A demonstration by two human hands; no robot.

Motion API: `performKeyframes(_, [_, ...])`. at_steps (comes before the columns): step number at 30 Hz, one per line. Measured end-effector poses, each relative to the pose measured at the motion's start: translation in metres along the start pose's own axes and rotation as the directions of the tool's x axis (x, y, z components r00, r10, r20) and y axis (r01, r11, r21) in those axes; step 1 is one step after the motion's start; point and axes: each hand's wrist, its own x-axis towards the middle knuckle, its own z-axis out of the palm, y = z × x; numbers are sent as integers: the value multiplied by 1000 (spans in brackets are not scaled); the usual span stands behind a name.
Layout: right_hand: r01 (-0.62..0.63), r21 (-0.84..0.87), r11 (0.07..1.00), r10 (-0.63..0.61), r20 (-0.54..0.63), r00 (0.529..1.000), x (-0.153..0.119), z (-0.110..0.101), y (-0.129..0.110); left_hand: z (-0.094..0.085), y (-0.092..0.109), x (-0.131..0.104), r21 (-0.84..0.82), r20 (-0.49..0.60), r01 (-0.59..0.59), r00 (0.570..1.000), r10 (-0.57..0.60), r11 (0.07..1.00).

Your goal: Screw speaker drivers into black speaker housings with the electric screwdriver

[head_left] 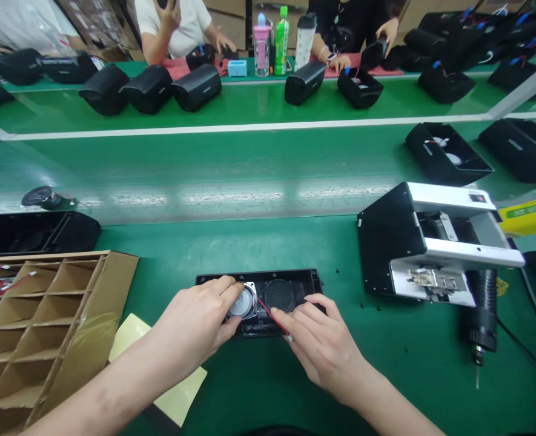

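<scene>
A shallow black speaker housing (258, 330) lies on the green bench in front of me, its inside facing up. My left hand (208, 309) grips a round speaker driver (244, 303) with a silver back, seated in the left part of the housing. From the driver a red and black wire (268, 309) runs right, past the fingertips of my other hand, to a small white connector. My right hand (315, 339) is closed on the housing's right end. Between the hands, a round mesh grille (279, 295) shows in the housing floor.
A divided cardboard box (113, 290) with wired parts stands left, beside a yellow paper (181, 393). At right are a screw feeder (431, 242) and an electric screwdriver (481, 315). A loose driver (42, 197) lies back left. Across the bench, people handle black speaker cases (198, 86).
</scene>
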Motion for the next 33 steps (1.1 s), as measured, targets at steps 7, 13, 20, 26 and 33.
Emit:
performKeyframes(7, [3,-4,1000,-3,9,1000,-1,0,-1,0,7,0,31,16,54,998,-55,998])
performKeyframes(13, [5,-5,1000,-5,0,1000,-3,3,1,-3,19,1,67,50,106,993,-109,992])
performKeyframes(20, [9,-7,1000,-9,-16,1000,-2,4,0,-7,23,1,83,72,133,988,-139,988])
performKeyframes(26, [8,-10,1000,-8,-14,1000,-2,2,-1,-1,22,-3,73,51,158,985,-162,985])
performKeyframes(33, [17,-32,999,-17,10,1000,0,3,1,-1,29,-1,33,-23,192,981,-192,981])
